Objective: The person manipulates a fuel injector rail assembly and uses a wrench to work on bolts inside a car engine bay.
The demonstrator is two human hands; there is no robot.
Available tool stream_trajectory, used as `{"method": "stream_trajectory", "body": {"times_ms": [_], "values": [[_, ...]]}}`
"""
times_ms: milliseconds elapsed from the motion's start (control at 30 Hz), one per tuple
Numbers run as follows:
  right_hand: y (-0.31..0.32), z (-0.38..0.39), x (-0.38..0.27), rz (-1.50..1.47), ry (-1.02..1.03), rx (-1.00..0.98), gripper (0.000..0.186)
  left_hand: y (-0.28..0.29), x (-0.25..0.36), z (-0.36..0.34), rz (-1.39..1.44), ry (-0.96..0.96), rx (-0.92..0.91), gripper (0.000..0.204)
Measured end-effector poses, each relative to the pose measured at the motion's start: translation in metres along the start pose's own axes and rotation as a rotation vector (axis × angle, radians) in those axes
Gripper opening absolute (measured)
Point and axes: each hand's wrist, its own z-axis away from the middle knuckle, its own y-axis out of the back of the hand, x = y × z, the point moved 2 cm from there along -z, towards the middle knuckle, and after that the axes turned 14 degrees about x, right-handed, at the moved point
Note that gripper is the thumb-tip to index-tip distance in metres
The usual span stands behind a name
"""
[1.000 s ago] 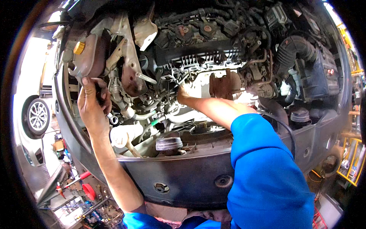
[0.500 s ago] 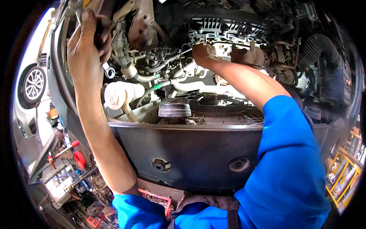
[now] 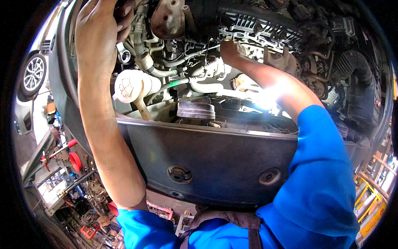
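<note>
Beyond the white cap point(image 3: 125, 86) and left of it, my left hand point(image 3: 96, 36) had its fingers curled tight round a wrench point(image 3: 120, 48), whose ring end poked out just past the cap. Right of the cap ran a green-marked hose point(image 3: 179, 82). Farther right, my right hand point(image 3: 230, 50) was deep in the engine point(image 3: 261, 29); whether its fingers were apart or together, I cannot tell.

Harsh white glare point(image 3: 267, 97), black curved rim point(image 3: 9, 124)

A bright blue shirt point(image 3: 219, 239), its right sleeve point(image 3: 321, 178) creased at four o'clock, left sleeve point(image 3: 145, 229) at seven; dark apron point(image 3: 226, 216) with a strap point(image 3: 254, 237).
</note>
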Motion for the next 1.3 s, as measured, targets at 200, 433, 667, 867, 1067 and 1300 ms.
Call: {"method": "stream_trajectory", "body": {"times_ms": [200, 433, 667, 867, 1067, 1300], "values": [[-0.018, -0.011, 0.004, 0.009, -0.054, 0.003, 0.023, 0.027, -0.065, -0.063, 0.266, 0.019, -0.355, 0.046], [-0.014, -0.012, 0.002, -0.002, -0.034, 0.056, 0.021, -0.001, 0.000, 0.004, -0.268, -0.170, 0.048, 0.046], [-0.010, -0.016, -0.006, 0.098, 0.088, -0.016, 0.020, 0.002, -0.002, 0.001, -0.184, -0.131, 0.056, 0.046], [-0.022, -0.017, 0.005, 0.174, 0.133, 0.042, 0.019, -0.002, -0.006, 0.002, -0.266, -0.133, 0.072, 0.048], [0.011, -0.006, -0.003, 0.375, 0.433, 0.290, 0.012, 0.001, -0.005, 0.000, -0.203, -0.183, -0.058, 0.046], [0.026, 0.005, 0.008, 0.244, 0.338, 0.226, 0.017, 0.009, -0.024, -0.024, 0.059, 0.084, -0.167, 0.034]]}}
